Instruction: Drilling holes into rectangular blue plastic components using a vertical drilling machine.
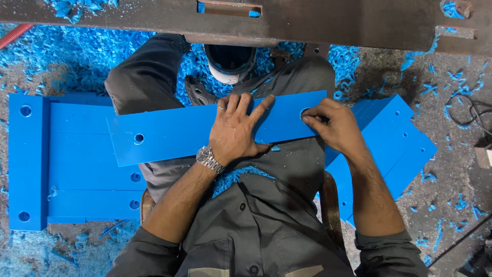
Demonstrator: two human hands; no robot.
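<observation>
A long blue strip (pixel 169 131) lies across the person's lap, running from 9 o'clock to 3 o'clock, one drilled hole showing near its left end and another at the right end. The left hand (pixel 234 128) lies flat on its middle, fingers (pixel 245 105) spread wide and pressing down, gripping nothing. The right hand (pixel 333 123) sits at the right end, fingertips pinched together at the rim of the hole there; whether they hold a small tool or only pick at a burr cannot be told. To do this well, it seems wise to keep the flat palm heavy on the strip so it does not rock on the knees, and to work round the hole's edge in small, light turns, so the smooth face stays unscratched. The strip looks like rigid plastic, matte and smooth, with clean sawn edges and a thin section. At 9 o'clock a stack of like slabs (pixel 77 169) lies on the floor, with a thicker cross-piece (pixel 28 159) bearing two holes. At 3 o'clock more plates (pixel 394 138) lie fanned out. Curly blue shavings (pixel 66 56) litter the gritty floor. A steel wristwatch (pixel 209 159) sits on the left wrist, and a rusty steel beam (pixel 333 20) crosses at 12 o'clock.
</observation>
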